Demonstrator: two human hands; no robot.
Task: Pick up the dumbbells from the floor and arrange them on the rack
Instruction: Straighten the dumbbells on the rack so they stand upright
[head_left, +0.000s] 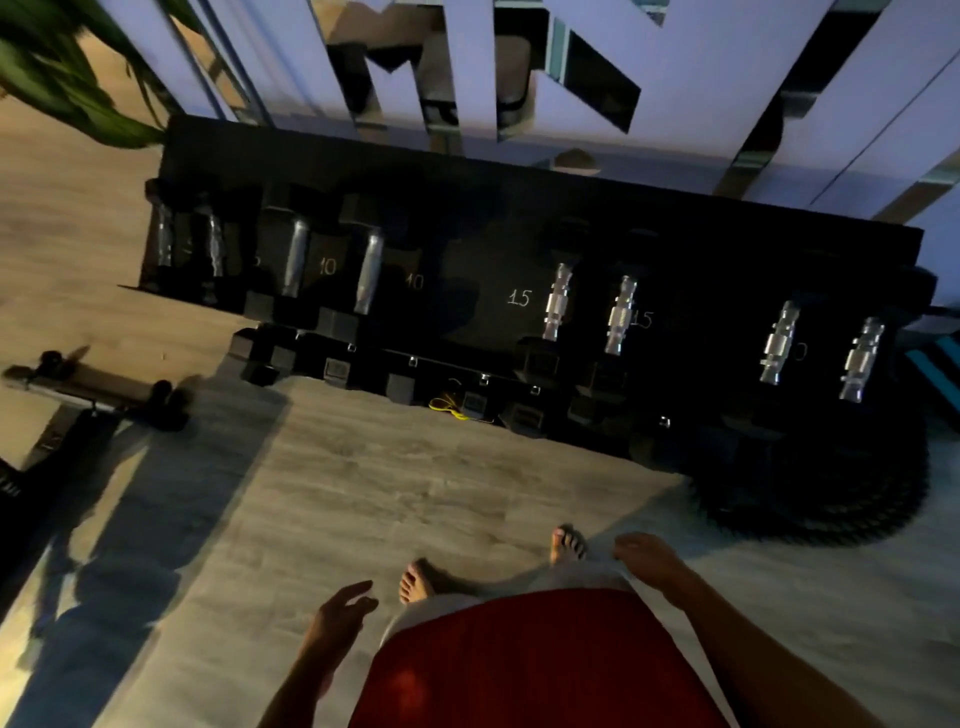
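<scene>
A long black dumbbell rack (467, 218) stands against the wall ahead, marked 10, 15 and more. Several black dumbbells with silver handles lie in it: a small pair (166, 241) at the left, a 10 pair (296, 260), a 15 pair (556, 306) and a pair (779, 343) at the right. More dumbbell heads (337, 369) show along the lower tier. My left hand (345, 610) hangs beside my hip, fingers relaxed and empty. My right hand (647, 558) hangs at my right side, also empty. I see no dumbbell on the bare floor in front of me.
A bench frame with wheels (93, 387) lies on the wooden floor at the left. A coiled black battle rope (815, 493) sits at the rack's right end. A yellow cord (452, 408) lies under the rack. A green plant (57, 67) is at the top left. My bare feet (415, 582) stand on the floor.
</scene>
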